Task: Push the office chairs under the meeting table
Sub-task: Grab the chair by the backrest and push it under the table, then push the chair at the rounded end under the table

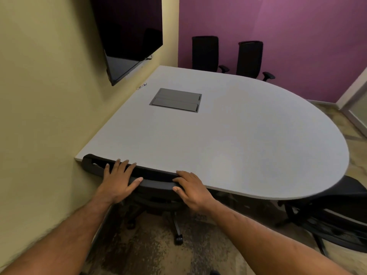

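A grey meeting table (238,135) with a rounded right end fills the middle of the view. A black office chair (156,180) stands at its near edge, backrest top against the tabletop, seat hidden under it. My left hand (117,180) lies flat over the top of the backrest. My right hand (191,188) rests on the same backrest top, fingers curled over it. Another black chair (341,211) sits at the lower right, partly under the rounded end. Two more black chairs (205,53) (250,59) stand at the far side by the purple wall.
A yellow wall (49,96) runs close along the table's left side, with a dark screen (129,32) mounted on it. A grey cable hatch (175,100) is set in the tabletop. Patterned carpet (158,255) lies under the chair. A glass door frame (353,100) is at right.
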`<act>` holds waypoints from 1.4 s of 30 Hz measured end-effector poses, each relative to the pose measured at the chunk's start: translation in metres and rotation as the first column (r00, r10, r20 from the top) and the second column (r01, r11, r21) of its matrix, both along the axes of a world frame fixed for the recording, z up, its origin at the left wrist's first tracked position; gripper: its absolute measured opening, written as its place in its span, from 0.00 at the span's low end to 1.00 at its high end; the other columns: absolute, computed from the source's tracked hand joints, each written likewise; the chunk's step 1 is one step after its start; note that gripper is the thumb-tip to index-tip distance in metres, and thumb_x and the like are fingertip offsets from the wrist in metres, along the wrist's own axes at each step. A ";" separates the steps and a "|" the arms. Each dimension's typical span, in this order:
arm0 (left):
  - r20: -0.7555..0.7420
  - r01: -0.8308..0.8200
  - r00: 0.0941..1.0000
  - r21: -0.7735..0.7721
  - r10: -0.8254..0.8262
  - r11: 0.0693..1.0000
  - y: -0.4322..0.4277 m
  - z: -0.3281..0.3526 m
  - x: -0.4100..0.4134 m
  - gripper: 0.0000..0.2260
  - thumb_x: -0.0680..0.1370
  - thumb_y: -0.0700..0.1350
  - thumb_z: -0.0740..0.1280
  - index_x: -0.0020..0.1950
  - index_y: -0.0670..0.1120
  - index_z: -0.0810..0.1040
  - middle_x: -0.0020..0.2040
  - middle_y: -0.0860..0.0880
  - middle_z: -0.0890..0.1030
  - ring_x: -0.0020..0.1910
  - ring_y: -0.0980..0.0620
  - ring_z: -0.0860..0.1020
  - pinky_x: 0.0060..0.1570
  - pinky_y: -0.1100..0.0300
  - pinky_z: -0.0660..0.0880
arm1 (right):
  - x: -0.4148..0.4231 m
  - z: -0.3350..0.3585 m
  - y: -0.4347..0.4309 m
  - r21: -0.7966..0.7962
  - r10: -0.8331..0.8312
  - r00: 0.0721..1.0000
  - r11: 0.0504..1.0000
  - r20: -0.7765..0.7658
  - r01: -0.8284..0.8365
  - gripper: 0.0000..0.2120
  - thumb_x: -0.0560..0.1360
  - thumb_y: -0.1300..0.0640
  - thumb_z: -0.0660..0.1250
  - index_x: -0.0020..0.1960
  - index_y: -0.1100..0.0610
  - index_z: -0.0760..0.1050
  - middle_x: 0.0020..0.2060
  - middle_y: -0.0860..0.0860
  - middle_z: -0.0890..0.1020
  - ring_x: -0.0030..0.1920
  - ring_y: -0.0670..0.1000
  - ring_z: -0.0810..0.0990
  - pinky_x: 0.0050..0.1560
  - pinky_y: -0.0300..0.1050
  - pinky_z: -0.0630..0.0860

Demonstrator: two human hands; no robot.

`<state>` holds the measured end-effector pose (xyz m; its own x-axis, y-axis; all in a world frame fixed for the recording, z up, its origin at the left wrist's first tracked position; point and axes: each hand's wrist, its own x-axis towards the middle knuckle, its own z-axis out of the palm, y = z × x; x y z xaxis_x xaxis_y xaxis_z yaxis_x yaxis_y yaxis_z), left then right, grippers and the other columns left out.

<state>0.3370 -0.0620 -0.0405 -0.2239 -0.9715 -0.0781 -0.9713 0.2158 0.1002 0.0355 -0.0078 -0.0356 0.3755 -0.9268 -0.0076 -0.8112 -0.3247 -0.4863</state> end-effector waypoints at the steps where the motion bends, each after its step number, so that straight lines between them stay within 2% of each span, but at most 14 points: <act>1: 0.000 0.038 0.999 -0.009 -0.038 0.999 0.001 0.002 -0.011 0.37 0.77 0.71 0.43 0.80 0.51 0.59 0.80 0.46 0.59 0.81 0.45 0.51 0.77 0.37 0.46 | -0.006 0.000 0.002 0.023 -0.016 1.000 1.000 0.024 0.015 0.23 0.84 0.44 0.54 0.75 0.52 0.67 0.78 0.51 0.63 0.78 0.51 0.58 0.78 0.48 0.54; 5: -0.009 0.207 0.978 -0.066 -0.208 0.976 0.014 0.011 -0.060 0.38 0.75 0.71 0.42 0.78 0.52 0.63 0.78 0.48 0.64 0.78 0.49 0.58 0.77 0.42 0.51 | -0.033 -0.005 0.011 0.130 -0.108 0.988 0.987 0.113 0.093 0.22 0.84 0.50 0.57 0.77 0.45 0.61 0.80 0.50 0.58 0.79 0.51 0.58 0.77 0.47 0.58; 8: -0.011 0.251 0.968 -0.068 -0.252 0.966 0.023 0.015 -0.098 0.38 0.75 0.71 0.42 0.79 0.53 0.62 0.78 0.49 0.64 0.78 0.50 0.59 0.77 0.44 0.52 | -0.059 -0.011 0.025 0.175 -0.119 0.990 0.979 0.081 0.104 0.26 0.81 0.47 0.61 0.77 0.41 0.58 0.78 0.49 0.59 0.76 0.52 0.63 0.75 0.49 0.64; 10: -0.006 0.281 0.960 -0.044 -0.281 0.959 0.028 0.017 -0.126 0.37 0.76 0.71 0.44 0.79 0.53 0.61 0.78 0.49 0.63 0.77 0.50 0.59 0.77 0.44 0.52 | -0.082 -0.016 0.037 0.185 -0.155 0.986 0.972 0.054 0.142 0.28 0.79 0.44 0.63 0.76 0.42 0.58 0.77 0.48 0.62 0.74 0.52 0.67 0.73 0.50 0.68; 13: 0.003 0.347 0.938 -0.032 -0.347 0.937 0.035 0.014 -0.174 0.33 0.79 0.70 0.50 0.79 0.53 0.60 0.79 0.49 0.63 0.78 0.50 0.59 0.77 0.44 0.50 | -0.125 -0.024 0.060 0.207 -0.247 0.968 0.950 0.047 0.232 0.31 0.78 0.41 0.64 0.77 0.46 0.58 0.75 0.48 0.64 0.72 0.51 0.68 0.70 0.47 0.67; 17: -0.010 0.413 0.911 -0.012 -0.413 0.911 0.048 0.008 -0.238 0.34 0.79 0.71 0.50 0.79 0.54 0.60 0.79 0.49 0.61 0.78 0.50 0.58 0.78 0.44 0.48 | -0.191 -0.027 0.092 0.215 -0.372 0.928 0.909 0.029 0.358 0.30 0.77 0.42 0.66 0.76 0.48 0.61 0.73 0.48 0.68 0.71 0.49 0.70 0.69 0.46 0.68; 20: -0.028 0.464 0.886 0.010 -0.463 0.886 0.062 0.001 -0.294 0.33 0.78 0.71 0.50 0.79 0.54 0.61 0.79 0.49 0.61 0.78 0.49 0.58 0.78 0.45 0.50 | -0.253 -0.027 0.122 0.182 -0.486 0.874 0.861 0.016 0.475 0.31 0.77 0.44 0.68 0.76 0.49 0.63 0.73 0.49 0.69 0.72 0.50 0.69 0.71 0.49 0.68; 23: -0.043 0.492 0.871 0.056 -0.490 0.869 0.077 -0.009 -0.338 0.32 0.78 0.70 0.55 0.77 0.54 0.65 0.78 0.49 0.64 0.76 0.48 0.62 0.76 0.47 0.58 | -0.304 -0.031 0.156 0.196 -0.564 0.825 0.807 -0.025 0.558 0.30 0.77 0.45 0.69 0.75 0.51 0.64 0.72 0.50 0.70 0.71 0.52 0.69 0.72 0.50 0.68; 25: -0.030 0.532 0.847 0.074 -0.531 0.843 0.088 -0.016 -0.371 0.30 0.78 0.69 0.57 0.75 0.54 0.69 0.75 0.49 0.68 0.72 0.48 0.67 0.72 0.50 0.64 | -0.341 -0.037 0.184 0.210 -0.593 0.801 0.775 -0.086 0.596 0.29 0.77 0.45 0.68 0.74 0.52 0.66 0.71 0.50 0.70 0.70 0.52 0.70 0.72 0.51 0.67; 28: -0.053 0.568 0.823 0.102 -0.566 0.816 0.105 -0.020 -0.419 0.31 0.78 0.70 0.54 0.71 0.51 0.73 0.68 0.51 0.75 0.63 0.52 0.74 0.63 0.56 0.71 | -0.387 -0.047 0.221 0.212 -0.636 0.755 0.725 -0.160 0.655 0.28 0.77 0.43 0.67 0.74 0.52 0.67 0.70 0.50 0.71 0.70 0.53 0.70 0.72 0.51 0.66; 32: -0.103 0.595 0.804 0.121 -0.586 0.795 0.129 -0.022 -0.479 0.30 0.79 0.70 0.55 0.70 0.51 0.75 0.64 0.52 0.78 0.61 0.53 0.76 0.58 0.59 0.72 | -0.441 -0.058 0.270 0.247 -0.701 0.684 0.640 -0.201 0.728 0.28 0.78 0.39 0.63 0.73 0.52 0.68 0.69 0.51 0.72 0.70 0.54 0.70 0.69 0.52 0.67; 37: -0.038 0.709 0.704 0.102 -0.709 0.698 0.144 -0.015 -0.543 0.30 0.79 0.70 0.53 0.68 0.51 0.75 0.62 0.52 0.78 0.58 0.53 0.76 0.55 0.58 0.72 | -0.495 -0.061 0.310 0.218 -0.784 0.569 0.527 -0.248 0.821 0.28 0.78 0.38 0.62 0.74 0.50 0.66 0.70 0.50 0.71 0.72 0.54 0.68 0.72 0.56 0.62; 40: 0.010 0.754 0.652 0.090 -0.758 0.650 0.145 -0.012 -0.587 0.30 0.79 0.70 0.52 0.70 0.51 0.74 0.65 0.51 0.77 0.60 0.51 0.76 0.59 0.54 0.73 | -0.522 -0.057 0.327 0.195 -0.812 0.518 0.481 -0.267 0.855 0.28 0.78 0.39 0.62 0.73 0.50 0.66 0.70 0.51 0.71 0.72 0.54 0.68 0.72 0.57 0.60; 42: -0.041 0.763 0.644 0.107 -0.764 0.638 0.146 -0.015 -0.614 0.31 0.78 0.71 0.52 0.70 0.52 0.73 0.66 0.51 0.77 0.61 0.51 0.76 0.61 0.54 0.74 | -0.538 -0.054 0.336 0.189 -0.827 0.485 0.448 -0.284 0.874 0.28 0.78 0.39 0.62 0.73 0.50 0.67 0.69 0.51 0.71 0.72 0.55 0.68 0.72 0.59 0.60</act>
<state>-0.2766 0.0844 -0.0551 -0.8808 -0.4409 -0.1727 -0.4670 0.8692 0.1626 -0.5029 0.3279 -0.0900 -0.6277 -0.7228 -0.2892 -0.6628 0.6910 -0.2885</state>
